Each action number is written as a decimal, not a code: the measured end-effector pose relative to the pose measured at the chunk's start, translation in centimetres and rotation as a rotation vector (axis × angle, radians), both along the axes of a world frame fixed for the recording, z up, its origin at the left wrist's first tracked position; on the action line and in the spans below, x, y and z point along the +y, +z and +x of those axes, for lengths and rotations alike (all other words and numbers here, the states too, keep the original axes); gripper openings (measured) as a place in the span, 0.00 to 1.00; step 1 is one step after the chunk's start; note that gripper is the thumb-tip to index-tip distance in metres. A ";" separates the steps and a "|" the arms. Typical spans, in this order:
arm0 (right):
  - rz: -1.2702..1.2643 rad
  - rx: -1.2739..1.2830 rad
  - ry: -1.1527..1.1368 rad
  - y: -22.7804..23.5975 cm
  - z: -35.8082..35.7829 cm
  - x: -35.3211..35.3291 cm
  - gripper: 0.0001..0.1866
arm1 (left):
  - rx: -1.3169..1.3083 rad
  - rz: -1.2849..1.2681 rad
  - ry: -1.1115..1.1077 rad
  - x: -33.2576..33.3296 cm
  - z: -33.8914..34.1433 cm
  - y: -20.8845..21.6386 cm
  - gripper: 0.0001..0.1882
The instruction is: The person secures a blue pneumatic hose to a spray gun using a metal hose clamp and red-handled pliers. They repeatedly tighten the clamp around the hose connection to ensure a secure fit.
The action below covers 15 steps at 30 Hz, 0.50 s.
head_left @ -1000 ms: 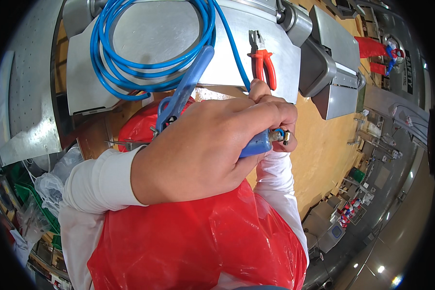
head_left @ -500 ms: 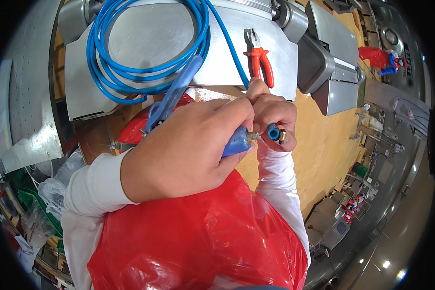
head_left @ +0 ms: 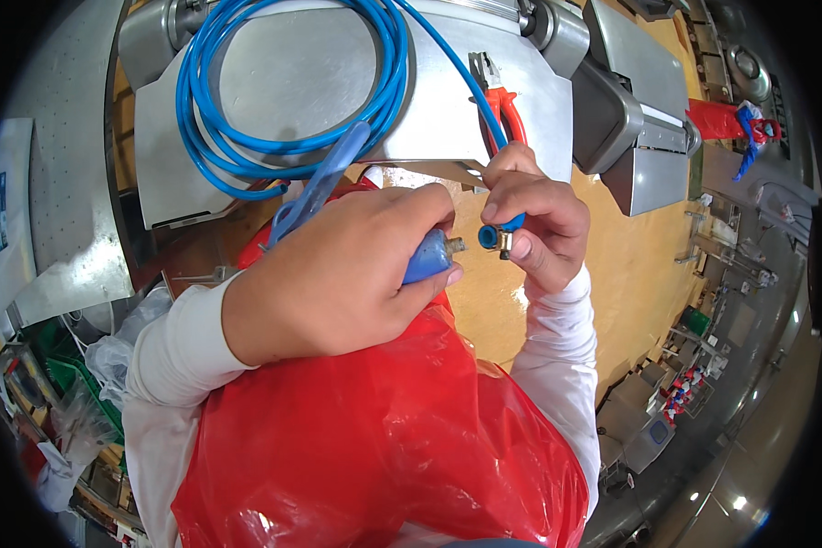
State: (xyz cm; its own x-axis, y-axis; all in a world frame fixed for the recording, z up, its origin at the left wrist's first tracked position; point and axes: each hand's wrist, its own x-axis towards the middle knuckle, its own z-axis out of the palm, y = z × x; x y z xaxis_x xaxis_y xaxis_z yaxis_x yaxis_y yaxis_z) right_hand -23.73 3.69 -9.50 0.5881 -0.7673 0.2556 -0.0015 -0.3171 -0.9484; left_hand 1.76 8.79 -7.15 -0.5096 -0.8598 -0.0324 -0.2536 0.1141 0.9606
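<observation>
My left hand [head_left: 338, 265] is closed around a blue air blow gun [head_left: 426, 258]. The gun's bare threaded metal end points right, and its long blue part sticks out beyond my knuckles. Pinched between thumb and fingers of my right hand [head_left: 543, 215] is a small blue and brass hose fitting [head_left: 495, 239], its round opening facing me. A small gap separates the fitting from the threaded end. From a blue hose coil [head_left: 196, 110] on the metal surface, one length runs down to my right hand; my fingers hide where it meets the fitting.
Red-handled pliers [head_left: 505, 108] lie on the metal machine top [head_left: 447, 119], beyond my right hand. Grey machine housings [head_left: 603, 119] stand farther right. A perforated metal panel [head_left: 68, 183] and plastic bags [head_left: 123, 342] are at left. A person in red [head_left: 717, 119] is far right.
My hands have moved apart, my right hand shifting right with the fitting, so the gap to the threaded end is wider. The hose now crosses over the pliers.
</observation>
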 end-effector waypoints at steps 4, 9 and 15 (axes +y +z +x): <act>-0.118 0.135 0.093 1.1 -0.3 -1.1 0.15 | 0.016 0.036 0.000 -0.1 0.2 0.1 0.17; -0.159 0.177 0.126 1.1 0.0 -1.3 0.13 | 0.017 0.030 0.001 0.4 0.1 0.0 0.16; -0.176 0.174 0.127 1.3 0.5 -1.3 0.13 | 0.013 0.011 0.032 0.6 0.1 -0.1 0.16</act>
State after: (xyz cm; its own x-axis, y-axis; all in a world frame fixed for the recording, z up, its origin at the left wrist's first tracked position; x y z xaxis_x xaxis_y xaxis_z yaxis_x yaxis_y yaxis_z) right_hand -23.22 2.42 -8.19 0.7234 -0.6374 0.2654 -0.1094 -0.4854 -0.8674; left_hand 1.89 9.34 -7.29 -0.4822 -0.8754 -0.0354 -0.2440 0.0954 0.9651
